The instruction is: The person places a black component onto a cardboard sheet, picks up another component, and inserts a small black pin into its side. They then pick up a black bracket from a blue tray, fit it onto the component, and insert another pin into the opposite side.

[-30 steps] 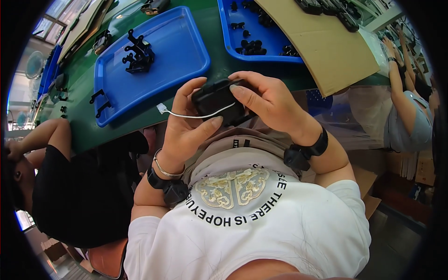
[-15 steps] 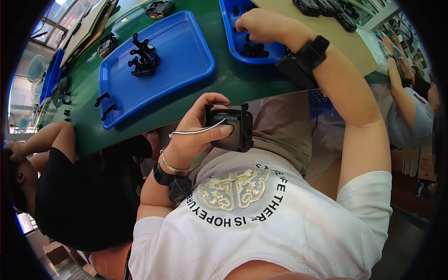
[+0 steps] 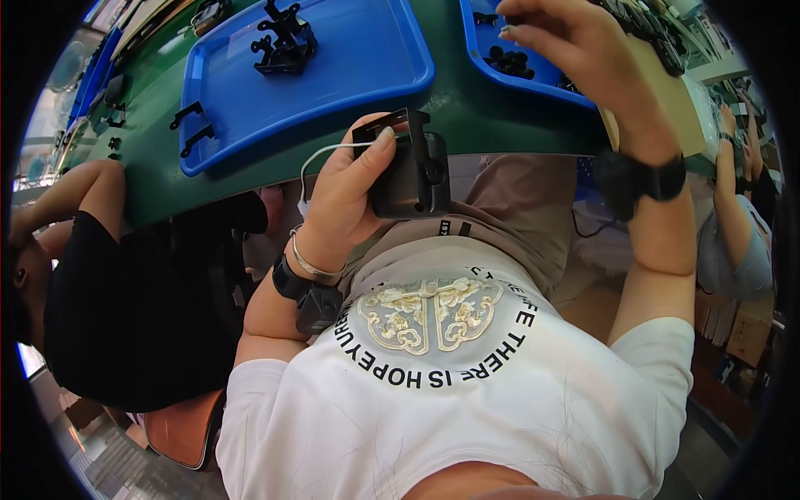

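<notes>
The bench (image 3: 500, 125) under my arms is dark green. Two trays sit on it, both bright blue: the big tray (image 3: 350, 58) carries black plastic parts (image 3: 283, 42), and the second tray (image 3: 492, 50) holds small black pieces (image 3: 508, 60). The device (image 3: 412, 171) in my left hand (image 3: 350, 192) is black, with a white cable (image 3: 321, 154). My shirt (image 3: 467, 400) is white with black lettering and a cream-gold emblem. Both wrist straps are black.

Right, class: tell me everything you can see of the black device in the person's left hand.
The black device is a small boxy block, plastic by its look, with a dark flat panel on top and a clip-like part on its right side. A thin white cable loops from its left. The left hand grips it above the lap, by the green table edge.
</notes>
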A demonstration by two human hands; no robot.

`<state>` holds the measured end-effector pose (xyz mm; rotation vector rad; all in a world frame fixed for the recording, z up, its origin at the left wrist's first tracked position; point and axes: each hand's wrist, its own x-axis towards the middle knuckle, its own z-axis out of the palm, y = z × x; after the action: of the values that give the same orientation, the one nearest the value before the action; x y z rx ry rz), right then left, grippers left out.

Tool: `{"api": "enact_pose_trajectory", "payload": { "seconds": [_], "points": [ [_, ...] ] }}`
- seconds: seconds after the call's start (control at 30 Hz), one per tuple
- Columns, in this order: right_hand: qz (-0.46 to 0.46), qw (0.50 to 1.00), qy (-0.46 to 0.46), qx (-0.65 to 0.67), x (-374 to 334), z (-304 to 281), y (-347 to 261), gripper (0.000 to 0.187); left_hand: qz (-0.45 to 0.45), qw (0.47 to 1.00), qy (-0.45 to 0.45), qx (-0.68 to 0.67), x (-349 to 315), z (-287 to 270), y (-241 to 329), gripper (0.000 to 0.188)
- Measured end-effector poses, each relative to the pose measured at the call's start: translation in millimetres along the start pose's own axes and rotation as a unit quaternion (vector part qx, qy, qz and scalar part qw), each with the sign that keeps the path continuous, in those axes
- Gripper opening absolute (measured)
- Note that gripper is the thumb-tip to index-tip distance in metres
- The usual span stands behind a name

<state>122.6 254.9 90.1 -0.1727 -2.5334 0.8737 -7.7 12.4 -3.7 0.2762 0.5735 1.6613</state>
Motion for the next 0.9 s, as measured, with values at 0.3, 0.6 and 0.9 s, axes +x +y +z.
{"api": "enact_pose_trajectory", "payload": {
  "seconds": [0.3, 0.6, 0.9],
  "points": [
    [-0.039, 0.985, 0.112, 0.123, -80, 92, -57, 0.027, 0.041, 0.996, 0.051, 0.057, 7, -1, -6, 0.026],
    [-0.027, 0.986, 0.120, 0.109, -87, 106, -50, 0.025, 0.062, 0.990, 0.082, 0.093, 7, 0, -16, 0.030],
    [-0.038, 0.992, 0.115, 0.033, -91, 105, -45, 0.018, 0.105, 0.972, 0.074, 0.199, 7, 9, -20, 0.043]
  ]
}}
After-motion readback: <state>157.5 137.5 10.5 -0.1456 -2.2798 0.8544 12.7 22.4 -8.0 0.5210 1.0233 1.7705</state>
